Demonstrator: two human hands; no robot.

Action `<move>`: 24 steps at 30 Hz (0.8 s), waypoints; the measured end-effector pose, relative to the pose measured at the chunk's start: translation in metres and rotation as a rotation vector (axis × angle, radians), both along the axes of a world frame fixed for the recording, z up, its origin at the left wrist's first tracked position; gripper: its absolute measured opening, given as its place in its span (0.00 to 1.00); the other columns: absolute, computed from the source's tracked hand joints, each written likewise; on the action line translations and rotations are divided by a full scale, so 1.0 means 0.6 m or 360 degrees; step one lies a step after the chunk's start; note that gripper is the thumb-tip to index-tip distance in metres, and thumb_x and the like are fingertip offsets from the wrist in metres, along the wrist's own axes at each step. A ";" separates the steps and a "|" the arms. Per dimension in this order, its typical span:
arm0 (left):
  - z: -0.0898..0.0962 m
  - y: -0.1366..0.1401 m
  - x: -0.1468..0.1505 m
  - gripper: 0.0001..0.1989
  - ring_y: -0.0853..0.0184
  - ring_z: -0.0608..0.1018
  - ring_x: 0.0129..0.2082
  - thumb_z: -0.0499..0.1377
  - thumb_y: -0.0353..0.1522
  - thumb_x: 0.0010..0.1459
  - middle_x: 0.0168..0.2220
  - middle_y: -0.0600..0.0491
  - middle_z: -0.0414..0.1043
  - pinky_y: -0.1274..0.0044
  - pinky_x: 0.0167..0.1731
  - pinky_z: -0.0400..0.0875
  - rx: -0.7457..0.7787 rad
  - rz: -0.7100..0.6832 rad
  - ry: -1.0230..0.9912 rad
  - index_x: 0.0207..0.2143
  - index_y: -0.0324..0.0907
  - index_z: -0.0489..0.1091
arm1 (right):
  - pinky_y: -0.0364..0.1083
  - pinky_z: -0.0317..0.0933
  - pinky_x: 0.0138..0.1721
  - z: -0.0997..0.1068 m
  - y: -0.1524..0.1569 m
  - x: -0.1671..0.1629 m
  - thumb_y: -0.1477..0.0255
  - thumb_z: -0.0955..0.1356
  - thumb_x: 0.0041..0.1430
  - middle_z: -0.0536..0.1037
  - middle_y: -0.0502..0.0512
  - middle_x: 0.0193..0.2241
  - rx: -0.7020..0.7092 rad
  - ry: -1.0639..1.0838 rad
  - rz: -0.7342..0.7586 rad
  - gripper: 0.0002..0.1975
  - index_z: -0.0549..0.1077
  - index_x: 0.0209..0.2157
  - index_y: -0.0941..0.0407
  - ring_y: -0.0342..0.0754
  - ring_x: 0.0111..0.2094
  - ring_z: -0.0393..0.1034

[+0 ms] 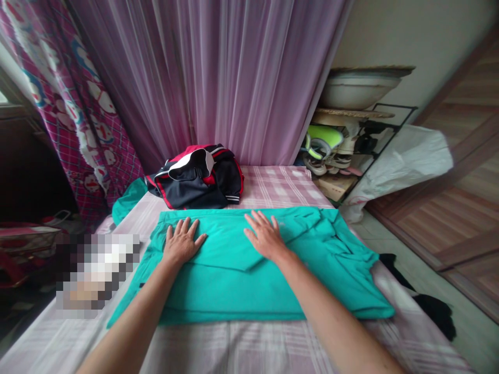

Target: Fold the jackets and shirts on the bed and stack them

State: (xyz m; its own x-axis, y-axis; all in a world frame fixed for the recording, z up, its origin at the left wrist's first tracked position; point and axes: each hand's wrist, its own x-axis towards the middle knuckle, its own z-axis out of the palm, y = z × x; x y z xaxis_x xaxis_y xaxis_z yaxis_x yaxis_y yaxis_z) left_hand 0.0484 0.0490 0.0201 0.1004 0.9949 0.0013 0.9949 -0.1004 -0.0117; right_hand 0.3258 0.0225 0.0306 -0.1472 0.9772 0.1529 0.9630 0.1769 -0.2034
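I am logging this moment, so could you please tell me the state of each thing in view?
Green garment: spread flat on the bed, partly folded, bunched at its right end.
Left hand: open, palm down on the garment.
Right hand: open, palm down on the garment.
Black and red jacket: crumpled in a heap.
Curtain: drawn shut.
Bed: covered with a checked sheet.

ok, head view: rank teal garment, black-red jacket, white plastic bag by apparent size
1. teal garment, by far the largest, though nearest the camera.
2-3. black-red jacket and white plastic bag: look alike in size; no ranking.
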 end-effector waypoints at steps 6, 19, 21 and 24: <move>0.007 0.005 -0.004 0.35 0.50 0.51 0.70 0.45 0.51 0.65 0.71 0.44 0.48 0.53 0.66 0.43 -0.0004 0.0001 -0.0043 0.69 0.45 0.52 | 0.67 0.37 0.65 -0.034 -0.043 -0.022 0.55 0.56 0.69 0.56 0.58 0.69 -0.0186 -0.0050 0.0004 0.28 0.60 0.66 0.48 0.56 0.69 0.46; -0.009 -0.121 0.149 0.28 0.55 0.57 0.69 0.43 0.48 0.68 0.69 0.51 0.55 0.51 0.66 0.49 0.0136 -0.0399 -0.0277 0.66 0.52 0.59 | 0.65 0.38 0.66 -0.036 -0.040 -0.023 0.56 0.55 0.69 0.56 0.57 0.69 -0.0175 -0.0110 -0.0008 0.28 0.59 0.67 0.48 0.55 0.69 0.47; -0.013 -0.120 0.128 0.29 0.54 0.56 0.69 0.43 0.49 0.67 0.69 0.50 0.54 0.50 0.66 0.47 0.0133 -0.0360 -0.0257 0.66 0.52 0.58 | 0.65 0.38 0.66 -0.037 -0.039 -0.023 0.56 0.55 0.69 0.55 0.57 0.69 -0.0190 -0.0114 -0.0014 0.28 0.59 0.67 0.47 0.55 0.69 0.46; -0.010 -0.115 0.077 0.29 0.53 0.56 0.69 0.45 0.50 0.67 0.69 0.49 0.55 0.49 0.66 0.43 0.0169 -0.0283 -0.0188 0.66 0.51 0.58 | 0.66 0.39 0.65 -0.037 -0.039 -0.023 0.56 0.56 0.69 0.56 0.58 0.69 -0.0176 -0.0113 -0.0013 0.28 0.60 0.66 0.48 0.56 0.69 0.47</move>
State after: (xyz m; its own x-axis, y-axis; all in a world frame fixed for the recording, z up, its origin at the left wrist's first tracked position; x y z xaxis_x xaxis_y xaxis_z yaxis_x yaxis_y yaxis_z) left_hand 0.0943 -0.0202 0.0141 0.2672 0.9552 0.1271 0.9567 -0.2788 0.0841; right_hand 0.3123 -0.0011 0.0087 -0.1459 0.9887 0.0335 0.9770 0.1493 -0.1524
